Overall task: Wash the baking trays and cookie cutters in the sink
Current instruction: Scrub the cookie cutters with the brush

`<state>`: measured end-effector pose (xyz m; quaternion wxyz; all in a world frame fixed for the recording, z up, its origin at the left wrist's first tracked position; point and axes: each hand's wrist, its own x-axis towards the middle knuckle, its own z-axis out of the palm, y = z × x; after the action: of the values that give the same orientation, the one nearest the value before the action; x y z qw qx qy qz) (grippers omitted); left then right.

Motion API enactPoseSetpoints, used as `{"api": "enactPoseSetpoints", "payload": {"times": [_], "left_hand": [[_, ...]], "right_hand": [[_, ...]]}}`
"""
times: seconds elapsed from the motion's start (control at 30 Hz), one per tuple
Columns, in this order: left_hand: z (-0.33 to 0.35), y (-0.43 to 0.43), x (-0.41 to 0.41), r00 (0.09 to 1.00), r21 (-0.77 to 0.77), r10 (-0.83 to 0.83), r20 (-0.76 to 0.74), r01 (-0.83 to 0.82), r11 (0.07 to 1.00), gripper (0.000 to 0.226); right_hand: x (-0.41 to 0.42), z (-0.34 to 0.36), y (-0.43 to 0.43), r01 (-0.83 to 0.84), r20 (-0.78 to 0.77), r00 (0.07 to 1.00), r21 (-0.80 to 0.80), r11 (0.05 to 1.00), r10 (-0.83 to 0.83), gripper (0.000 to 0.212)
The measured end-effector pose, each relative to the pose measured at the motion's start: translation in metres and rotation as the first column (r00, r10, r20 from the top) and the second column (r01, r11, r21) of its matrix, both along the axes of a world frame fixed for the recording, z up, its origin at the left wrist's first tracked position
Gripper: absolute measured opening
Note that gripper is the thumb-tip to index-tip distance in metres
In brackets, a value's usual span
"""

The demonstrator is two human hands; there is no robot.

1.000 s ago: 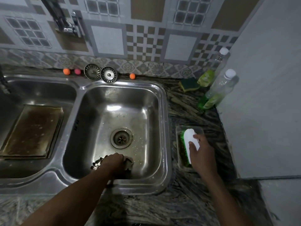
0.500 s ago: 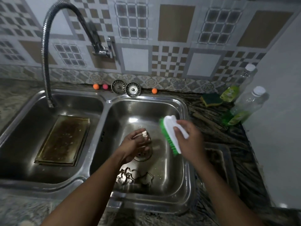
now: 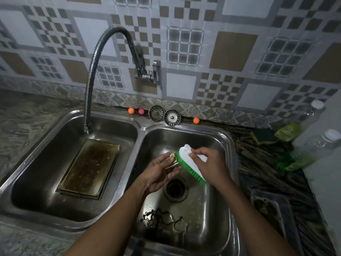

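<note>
Head view: your left hand (image 3: 158, 172) pinches a small metal cookie cutter (image 3: 173, 158) between thumb and fingers over the right basin of the steel sink (image 3: 231, 145). Your right hand (image 3: 210, 167) curls its fingers round a white-backed scrub brush (image 3: 191, 164), whose green bristles touch that cutter. Thin outline cutters (image 3: 166, 221) lie by the basin's near edge. A browned rectangular baking tray (image 3: 90, 167) lies flat in the left basin.

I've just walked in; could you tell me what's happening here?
Over the right basin, the left hand holds a cookie cutter while the right hand grips a green-bristled brush against it. More cutters lie on that basin's floor, and a stained baking tray sits in the left basin.
</note>
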<state>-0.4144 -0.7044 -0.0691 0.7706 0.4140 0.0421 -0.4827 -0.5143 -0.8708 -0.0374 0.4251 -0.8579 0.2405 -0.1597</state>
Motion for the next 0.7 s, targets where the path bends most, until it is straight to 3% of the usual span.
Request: {"api": "enactPoseSetpoints", "payload": {"times": [0.1, 0.17, 0.27, 0.4, 0.7], "left_hand": [[-0.007, -0.005, 0.005, 0.998, 0.099, 0.0, 0.062, -0.006, 0.995, 0.03], [-0.011, -0.007, 0.007, 0.99, 0.148, -0.028, 0.139, 0.007, 0.989, 0.037], [-0.014, -0.009, 0.006, 0.95, 0.261, -0.125, 0.287, 0.048, 0.964, 0.037], [-0.018, -0.009, 0.008, 0.91, 0.363, -0.167, 0.38, 0.02, 0.931, 0.033], [-0.018, -0.008, 0.006, 0.838, 0.368, -0.191, 0.511, -0.013, 0.93, 0.038]], "right_hand": [[0.003, 0.001, -0.001, 0.033, 0.055, 0.998, 0.041, 0.999, -0.035, 0.017], [0.006, 0.001, 0.001, -0.038, 0.053, 0.998, 0.063, 0.997, 0.035, 0.015], [0.01, -0.004, 0.001, -0.11, -0.026, 0.994, -0.013, 0.994, 0.11, 0.017], [0.012, -0.005, -0.001, -0.154, -0.017, 0.988, -0.128, 0.98, 0.153, 0.026], [0.008, -0.005, -0.008, -0.11, -0.032, 0.994, -0.138, 0.984, 0.106, 0.024]]}}
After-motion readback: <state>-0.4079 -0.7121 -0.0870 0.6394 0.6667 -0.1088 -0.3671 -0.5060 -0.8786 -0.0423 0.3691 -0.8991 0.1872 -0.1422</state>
